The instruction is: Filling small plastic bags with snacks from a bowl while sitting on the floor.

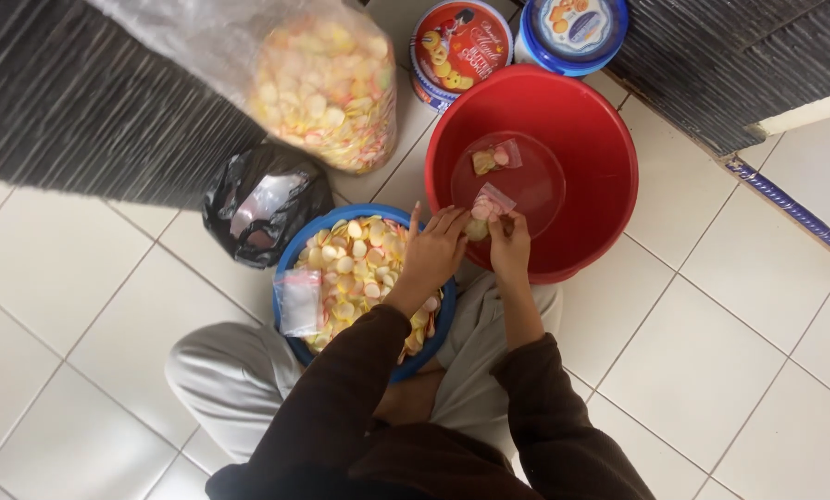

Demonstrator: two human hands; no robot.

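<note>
The red basin [609, 167] is sitting on the white tiled floor [711, 370] with one filled packet [496, 157] lying inside. Beside it, a big clear sack of crackers [327, 88] is leaning, and a blue bowl [290, 250] of pastel crackers is sitting between the person's knees. Over the basin's near rim, the left hand [433, 250] and right hand [510, 243] are both pinching a small plastic packet [489, 206], fingers curled tight around it.
</note>
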